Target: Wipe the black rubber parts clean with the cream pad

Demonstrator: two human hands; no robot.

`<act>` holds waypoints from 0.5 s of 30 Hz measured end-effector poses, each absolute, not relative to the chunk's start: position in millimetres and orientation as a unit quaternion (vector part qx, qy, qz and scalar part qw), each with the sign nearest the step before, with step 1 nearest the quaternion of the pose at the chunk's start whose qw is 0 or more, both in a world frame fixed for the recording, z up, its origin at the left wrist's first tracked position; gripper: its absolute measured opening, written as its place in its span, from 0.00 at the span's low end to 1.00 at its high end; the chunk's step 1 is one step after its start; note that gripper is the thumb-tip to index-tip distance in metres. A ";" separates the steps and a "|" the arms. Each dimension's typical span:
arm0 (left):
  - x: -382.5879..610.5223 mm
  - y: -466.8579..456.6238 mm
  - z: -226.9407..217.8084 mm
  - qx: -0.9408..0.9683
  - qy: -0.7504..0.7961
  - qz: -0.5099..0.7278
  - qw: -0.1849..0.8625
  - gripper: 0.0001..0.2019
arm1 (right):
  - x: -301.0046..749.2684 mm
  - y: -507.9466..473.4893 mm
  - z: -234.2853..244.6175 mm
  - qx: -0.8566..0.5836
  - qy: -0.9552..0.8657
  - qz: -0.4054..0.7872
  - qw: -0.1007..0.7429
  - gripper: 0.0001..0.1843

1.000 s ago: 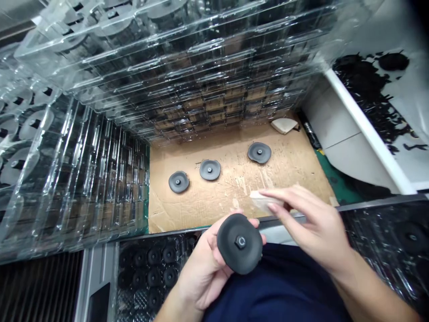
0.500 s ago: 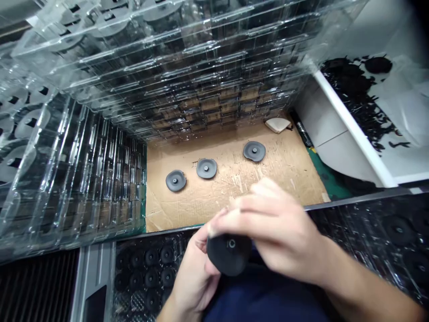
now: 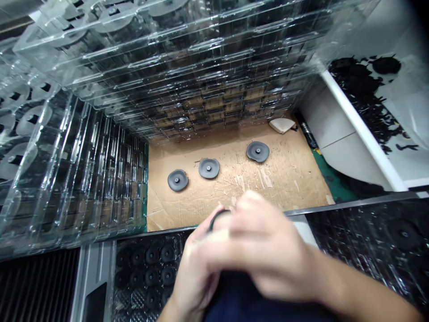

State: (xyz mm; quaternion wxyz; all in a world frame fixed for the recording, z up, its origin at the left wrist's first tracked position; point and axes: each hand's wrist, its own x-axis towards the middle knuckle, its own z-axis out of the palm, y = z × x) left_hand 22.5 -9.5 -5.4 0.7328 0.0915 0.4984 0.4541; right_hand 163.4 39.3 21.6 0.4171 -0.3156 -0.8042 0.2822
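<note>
The left hand (image 3: 191, 275) grips a black rounded disc (image 3: 214, 218) under the blurred, curled right hand (image 3: 271, 246), its pinch hidden; three grey rounded discs (image 3: 208, 168) lie farther on brown cardboard (image 3: 187, 208).

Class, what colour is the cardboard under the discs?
Tan; the cardboard shows in the head view.

- Right hand (image 3: 264, 246) all blur, covering most of the dark disc (image 3: 213, 219)!
- Left hand (image 3: 192, 270) half hidden, seemingly gripping it.
- Clear trays (image 3: 187, 56) run off the top edge.
</note>
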 end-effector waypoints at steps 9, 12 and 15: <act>14.4 -3.9 -8.5 0.075 0.456 0.531 0.711 0.25 | 178.3 26.4 -83.5 -0.519 -0.729 0.340 0.290 0.10; 13.5 -3.5 -7.7 0.074 0.447 0.525 0.720 0.25 | 175.5 24.3 -72.1 -0.533 -0.710 0.348 0.302 0.10; 15.0 -4.3 -6.8 0.082 0.434 0.524 0.728 0.25 | 168.2 31.2 -26.9 -0.550 -0.679 0.342 0.346 0.11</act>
